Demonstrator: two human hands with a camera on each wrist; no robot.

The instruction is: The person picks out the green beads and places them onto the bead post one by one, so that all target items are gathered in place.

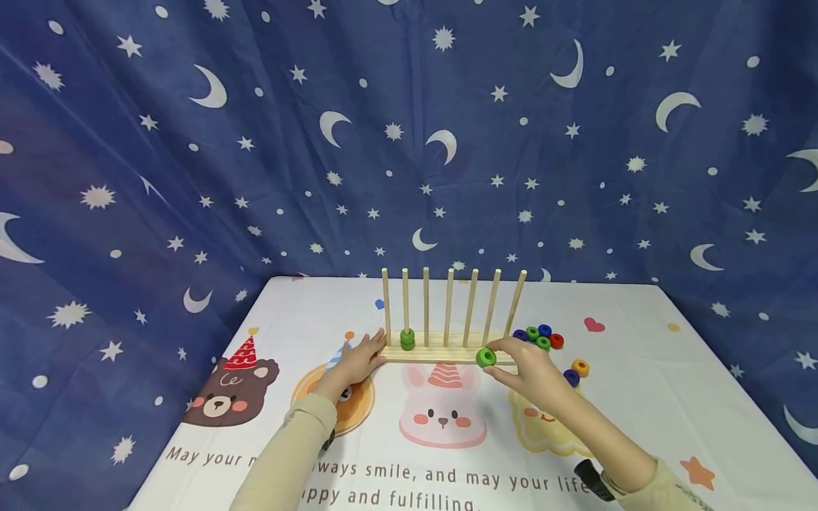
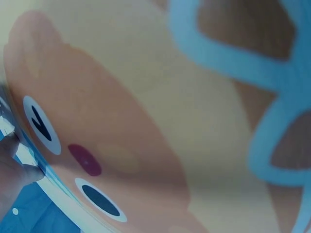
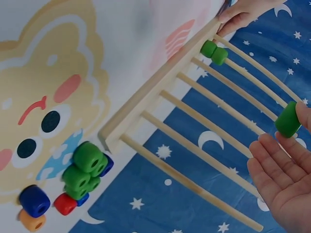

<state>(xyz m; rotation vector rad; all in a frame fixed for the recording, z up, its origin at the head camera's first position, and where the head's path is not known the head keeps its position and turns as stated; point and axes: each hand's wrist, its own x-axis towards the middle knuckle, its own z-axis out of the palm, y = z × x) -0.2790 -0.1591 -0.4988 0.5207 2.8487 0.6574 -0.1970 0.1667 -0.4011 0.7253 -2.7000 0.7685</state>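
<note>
A wooden peg rack (image 1: 441, 355) with several upright pegs stands on the table. My left hand (image 1: 358, 360) holds the rack's left end, thumb and fingers at its edges; in the left wrist view only fingertips (image 2: 31, 173) show at the left border. My right hand (image 1: 527, 365) pinches a green bead (image 1: 486, 357) between thumb and index finger, in front of the rack's right part. In the right wrist view that bead (image 3: 288, 120) is off the pegs, and the other fingers are extended. Two green beads (image 1: 407, 340) are stacked on the second peg from the left.
Loose green, blue and red beads (image 1: 543, 343) lie beyond the rack's right end. Nearer are an orange bead (image 1: 580, 367) and a dark blue bead (image 1: 571, 377). A white printed cloth (image 1: 613, 426) covers the table, and a blue starry curtain (image 1: 409, 142) hangs behind.
</note>
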